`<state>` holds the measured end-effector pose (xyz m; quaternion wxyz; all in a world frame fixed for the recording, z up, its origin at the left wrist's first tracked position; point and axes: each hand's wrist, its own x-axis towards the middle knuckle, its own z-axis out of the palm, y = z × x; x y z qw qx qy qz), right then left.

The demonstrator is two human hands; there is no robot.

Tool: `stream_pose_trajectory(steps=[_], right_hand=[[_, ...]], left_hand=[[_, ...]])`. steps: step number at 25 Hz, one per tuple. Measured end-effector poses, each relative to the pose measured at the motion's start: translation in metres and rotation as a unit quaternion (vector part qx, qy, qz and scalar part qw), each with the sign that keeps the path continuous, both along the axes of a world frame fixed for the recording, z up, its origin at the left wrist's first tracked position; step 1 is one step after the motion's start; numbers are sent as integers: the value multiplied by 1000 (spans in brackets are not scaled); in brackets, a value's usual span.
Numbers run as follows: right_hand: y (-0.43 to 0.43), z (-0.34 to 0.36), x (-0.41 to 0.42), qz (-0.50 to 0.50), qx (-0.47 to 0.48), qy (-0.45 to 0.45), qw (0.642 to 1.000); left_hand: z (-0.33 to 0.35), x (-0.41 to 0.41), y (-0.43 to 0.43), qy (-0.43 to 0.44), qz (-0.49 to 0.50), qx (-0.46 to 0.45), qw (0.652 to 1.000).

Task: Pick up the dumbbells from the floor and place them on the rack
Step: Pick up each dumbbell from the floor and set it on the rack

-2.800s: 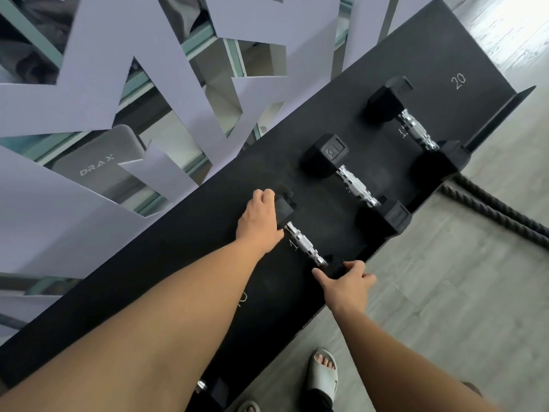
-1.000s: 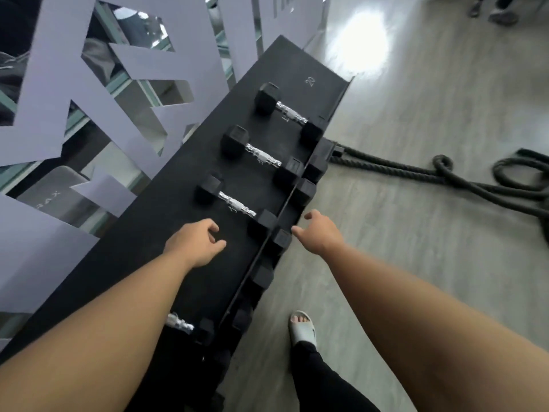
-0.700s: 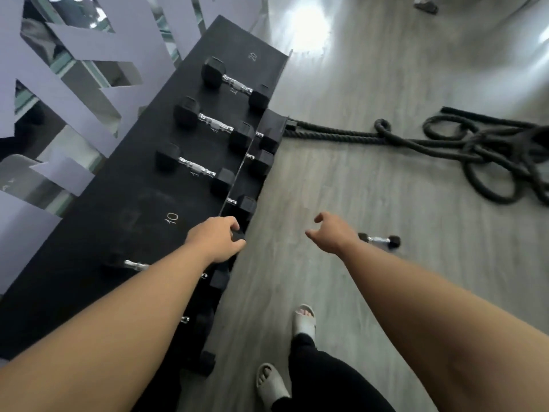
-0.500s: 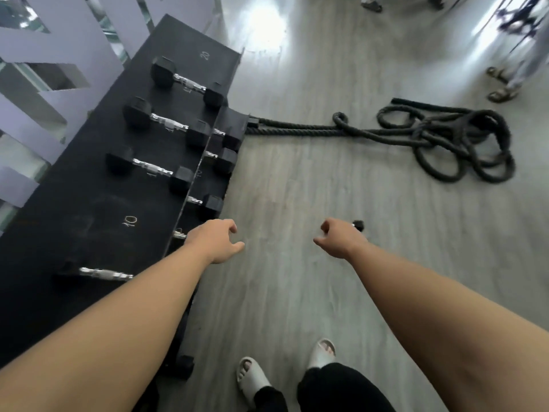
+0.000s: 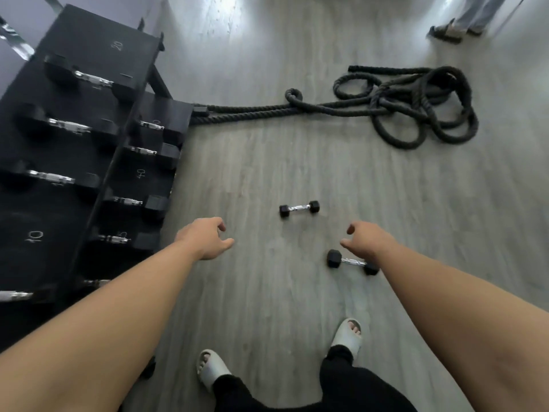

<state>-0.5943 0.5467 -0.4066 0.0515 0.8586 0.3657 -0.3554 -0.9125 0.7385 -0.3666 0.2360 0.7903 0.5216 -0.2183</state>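
Observation:
Two small black hex dumbbells with chrome handles lie on the grey floor. The far dumbbell (image 5: 299, 208) sits between my hands and a little beyond them. The near dumbbell (image 5: 352, 262) lies just under my right wrist, partly hidden by it. My left hand (image 5: 205, 237) hovers above the floor, fingers loosely curled, holding nothing. My right hand (image 5: 367, 237) is also empty with fingers apart. The black rack (image 5: 98, 179) stands at the left, with several dumbbells on its two tiers.
A thick black battle rope (image 5: 410, 105) lies coiled on the floor at the upper right, running to the rack's foot. Another person's feet (image 5: 454, 28) stand at the top right. My own sandalled feet (image 5: 347, 337) are at the bottom.
The view has swung right, away from the rack and onto the floor. Both hands left the rack empty, and the two floor dumbbells have come into sight.

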Motion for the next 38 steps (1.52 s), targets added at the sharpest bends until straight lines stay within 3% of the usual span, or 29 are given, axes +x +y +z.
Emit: stream_pose_trajectory(steps=[7, 18, 21, 31, 38], right_hand=[[-59, -39, 136, -44, -32, 22, 998], [-63, -153, 219, -140, -93, 56, 984], [-59, -216, 237, -177, -80, 70, 978], [-75, -532, 296, -265, -84, 87, 957], [-90, -690, 278, -264, -119, 100, 952]], left_hand=[[-53, 172, -70, -33, -13, -56, 998], [-189, 291, -45, -14, -33, -150, 988], [-252, 315, -50, -23, 14, -176, 984], [-556, 365, -91, -45, 213, -224, 950], [-719, 399, -138, -74, 228, -235, 942]])
